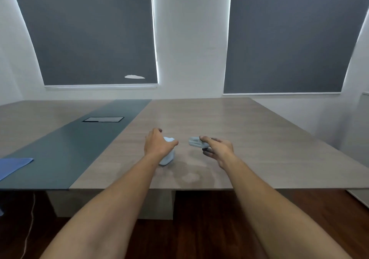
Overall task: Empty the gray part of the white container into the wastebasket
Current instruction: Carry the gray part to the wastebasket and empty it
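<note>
The left hand [157,144] grips the white container [167,155] on the worktop [249,131]; just right, the right hand [219,149] pinches the gray part [196,142], its long axis running left-right; no wastebasket in view

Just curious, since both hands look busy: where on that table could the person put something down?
Bare wood lies right of the right hand, and beyond both hands toward the wall. The near edge between the forearms is free. Crowded only around the white container and gray part.
</note>
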